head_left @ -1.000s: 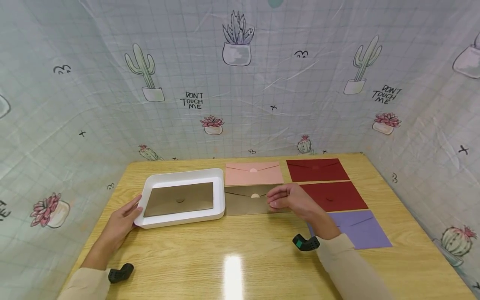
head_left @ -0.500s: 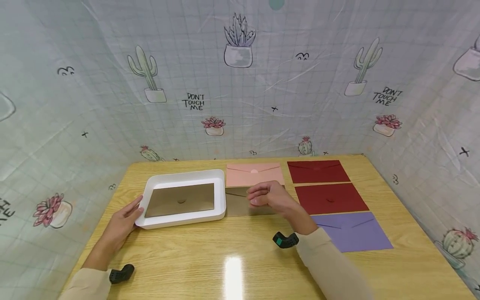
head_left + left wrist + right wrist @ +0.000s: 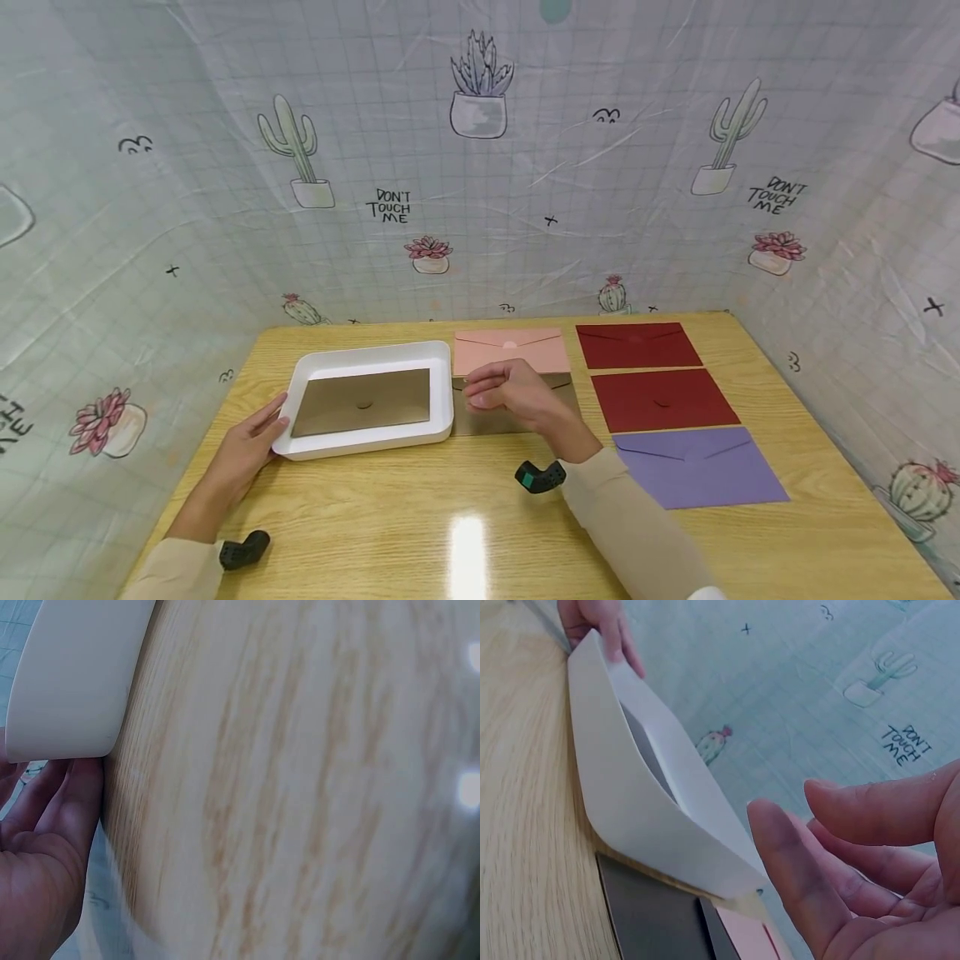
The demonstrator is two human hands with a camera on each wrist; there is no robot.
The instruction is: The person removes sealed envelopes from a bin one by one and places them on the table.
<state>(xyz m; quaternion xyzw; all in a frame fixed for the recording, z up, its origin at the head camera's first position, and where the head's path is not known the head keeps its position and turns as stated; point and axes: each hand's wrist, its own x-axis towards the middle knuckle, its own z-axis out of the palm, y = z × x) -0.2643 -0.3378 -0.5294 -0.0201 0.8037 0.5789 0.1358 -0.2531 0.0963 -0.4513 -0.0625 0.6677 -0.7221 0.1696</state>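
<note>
At the left of the table, a white tray (image 3: pixel 367 445) holds a brown envelope (image 3: pixel 352 404). My left hand (image 3: pixel 238 454) grips the tray by its left end, thumb at the rim, as the right wrist view also shows. My right hand (image 3: pixel 525 396) hovers over a second brown envelope (image 3: pixel 480 423), just right of the tray. Its thumb and fingers are loosely bent with a gap between them, and nothing is held. Behind that envelope lies a pink envelope (image 3: pixel 512 357).
Two dark red envelopes (image 3: pixel 663 400) and a purple envelope (image 3: pixel 708 471) lie in a column on the right of the wooden table (image 3: pixel 360 517). A cloth printed with cacti (image 3: pixel 480 217) walls in the back and sides.
My right hand has moved left from the right end of the second brown envelope toward the tray. My left hand has stayed at the tray, and the envelopes lie as before.
</note>
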